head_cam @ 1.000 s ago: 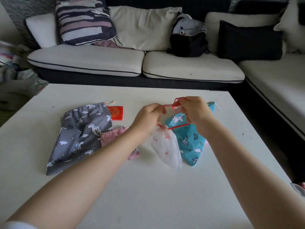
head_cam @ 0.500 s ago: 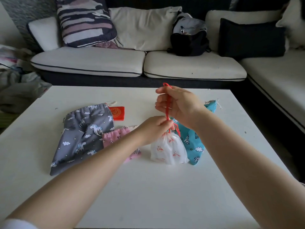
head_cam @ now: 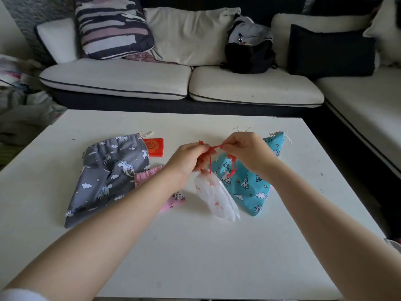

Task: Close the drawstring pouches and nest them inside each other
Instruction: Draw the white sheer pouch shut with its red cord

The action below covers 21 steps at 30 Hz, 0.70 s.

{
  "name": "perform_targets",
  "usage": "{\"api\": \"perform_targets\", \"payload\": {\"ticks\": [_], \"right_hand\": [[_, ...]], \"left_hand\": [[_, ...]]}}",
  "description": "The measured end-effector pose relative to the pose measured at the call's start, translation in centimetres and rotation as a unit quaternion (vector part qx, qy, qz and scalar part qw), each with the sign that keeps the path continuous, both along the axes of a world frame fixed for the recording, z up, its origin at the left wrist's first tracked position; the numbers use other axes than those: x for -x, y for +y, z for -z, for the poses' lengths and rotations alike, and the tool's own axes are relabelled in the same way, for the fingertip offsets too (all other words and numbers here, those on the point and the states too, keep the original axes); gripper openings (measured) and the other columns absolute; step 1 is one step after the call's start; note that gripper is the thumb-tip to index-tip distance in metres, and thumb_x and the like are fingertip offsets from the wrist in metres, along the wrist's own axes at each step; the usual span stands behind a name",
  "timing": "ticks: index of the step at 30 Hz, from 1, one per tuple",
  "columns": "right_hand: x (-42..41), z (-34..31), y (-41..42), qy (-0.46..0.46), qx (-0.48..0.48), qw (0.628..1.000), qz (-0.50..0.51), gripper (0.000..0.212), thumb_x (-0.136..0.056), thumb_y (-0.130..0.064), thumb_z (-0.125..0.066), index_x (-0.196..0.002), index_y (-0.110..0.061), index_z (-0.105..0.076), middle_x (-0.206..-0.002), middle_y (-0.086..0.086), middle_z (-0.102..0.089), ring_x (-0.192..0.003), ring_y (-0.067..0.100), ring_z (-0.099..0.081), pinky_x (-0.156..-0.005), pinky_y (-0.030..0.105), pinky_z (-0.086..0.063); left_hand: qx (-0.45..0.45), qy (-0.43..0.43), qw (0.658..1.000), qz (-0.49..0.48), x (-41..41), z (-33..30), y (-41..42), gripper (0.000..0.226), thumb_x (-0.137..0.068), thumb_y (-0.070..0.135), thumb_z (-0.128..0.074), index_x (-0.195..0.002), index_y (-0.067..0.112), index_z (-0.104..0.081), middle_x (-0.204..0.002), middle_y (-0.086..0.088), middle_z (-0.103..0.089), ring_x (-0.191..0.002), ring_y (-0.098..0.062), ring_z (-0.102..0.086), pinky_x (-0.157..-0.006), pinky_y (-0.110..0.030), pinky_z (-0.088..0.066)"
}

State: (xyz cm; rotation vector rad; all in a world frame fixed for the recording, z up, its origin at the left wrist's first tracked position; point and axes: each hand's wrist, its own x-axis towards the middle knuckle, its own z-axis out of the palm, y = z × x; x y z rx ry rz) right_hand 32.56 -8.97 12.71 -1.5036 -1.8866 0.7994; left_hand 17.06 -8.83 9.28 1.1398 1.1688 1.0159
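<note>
A small sheer white pouch [head_cam: 216,197] hangs gathered at its neck from a red drawstring [head_cam: 213,148]. My left hand [head_cam: 186,160] pinches the string at the pouch's neck. My right hand [head_cam: 247,154] pinches the other end of the string, and a short length runs between the two hands. Flat on the white table [head_cam: 195,246] lie a large grey unicorn pouch [head_cam: 108,177], a blue unicorn pouch [head_cam: 249,179] behind the white one, and a pink pouch [head_cam: 171,197] mostly hidden under my left forearm.
A small red pouch [head_cam: 154,146] lies beside the grey pouch's mouth. Behind the table stands a sofa [head_cam: 180,83] with cushions and a dark backpack [head_cam: 249,51]. A heap of cloth [head_cam: 21,109] lies on the floor to the left.
My right hand came down from its raised pull and now holds the string level with my left hand. The white pouch has lifted off the table and hangs slanted.
</note>
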Motion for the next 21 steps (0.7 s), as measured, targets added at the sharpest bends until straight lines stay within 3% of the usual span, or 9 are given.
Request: {"api": "perform_targets", "payload": {"ticks": [2,4,7,10,13,17,21], "right_hand": [[-0.1,-0.3,-0.2,-0.005,0.054,0.997,-0.061,0.011,-0.088,-0.015,-0.058,-0.082,-0.012,-0.066,-0.061,-0.006,-0.060,-0.048,-0.001,-0.050,-0.054,0.015,-0.043],[0.0,-0.1,-0.6,-0.004,0.108,0.986,-0.125,0.021,-0.092,-0.019,-0.053,-0.080,-0.008,-0.066,-0.065,-0.002,-0.064,-0.056,0.003,-0.055,-0.060,0.019,-0.048],[0.3,0.9,-0.4,0.056,0.096,0.990,-0.082,0.032,-0.096,-0.022,-0.044,-0.083,-0.001,-0.064,-0.068,0.005,-0.064,-0.066,0.017,-0.060,-0.070,0.033,-0.054],[1.0,1.5,-0.4,0.015,0.042,0.997,-0.063,0.010,-0.088,-0.010,-0.052,-0.091,-0.008,-0.060,-0.067,-0.004,-0.062,-0.062,0.010,-0.060,-0.059,0.022,-0.051],[1.9,2.2,-0.7,-0.001,0.033,0.997,-0.069,0.011,-0.084,-0.007,-0.054,-0.083,-0.016,-0.060,-0.064,-0.010,-0.059,-0.054,-0.002,-0.054,-0.054,0.012,-0.045],[2.2,2.6,-0.5,0.083,0.058,0.995,-0.021,0.007,-0.085,-0.012,-0.059,-0.081,-0.015,-0.063,-0.070,-0.001,-0.061,-0.064,0.010,-0.052,-0.062,0.021,-0.042],[2.5,2.4,-1.0,0.206,0.137,0.968,-0.050,0.016,-0.087,-0.002,-0.052,-0.075,-0.012,-0.059,-0.064,-0.005,-0.056,-0.061,0.010,-0.045,-0.057,0.021,-0.034]], "left_hand": [[-0.003,-0.007,1.000,0.002,0.2,-0.2,-0.1,0.034,-0.091,0.013,-0.046,-0.064,0.015,-0.067,-0.051,0.003,-0.050,-0.050,-0.013,-0.043,-0.050,-0.025,-0.033],[-0.010,-0.018,1.000,0.008,0.4,-0.5,-0.2,0.030,-0.089,0.010,-0.049,-0.064,0.014,-0.066,-0.056,0.000,-0.052,-0.052,-0.013,-0.045,-0.049,-0.024,-0.033],[-0.025,-0.024,0.998,0.043,0.6,-0.6,-0.5,0.025,-0.090,0.010,-0.052,-0.070,0.014,-0.067,-0.060,0.003,-0.057,-0.054,-0.011,-0.048,-0.060,-0.028,-0.036],[-0.033,-0.020,0.996,0.080,1.2,-0.5,-0.8,0.030,-0.090,0.013,-0.053,-0.069,0.021,-0.072,-0.067,0.003,-0.061,-0.059,-0.011,-0.052,-0.063,-0.027,-0.038],[-0.039,0.000,0.995,0.092,1.8,-0.5,-0.9,0.027,-0.090,0.012,-0.054,-0.071,0.023,-0.072,-0.071,0.005,-0.063,-0.062,-0.007,-0.055,-0.065,-0.021,-0.045],[-0.102,0.094,0.988,0.063,2.3,-0.3,-1.0,0.022,-0.088,0.006,-0.056,-0.080,0.024,-0.066,-0.064,0.014,-0.063,-0.060,0.001,-0.054,-0.058,-0.013,-0.044],[-0.153,0.159,0.975,-0.023,2.4,0.1,-0.5,0.022,-0.083,0.005,-0.064,-0.081,0.027,-0.067,-0.075,0.005,-0.066,-0.060,-0.006,-0.057,-0.065,-0.020,-0.049]]}}
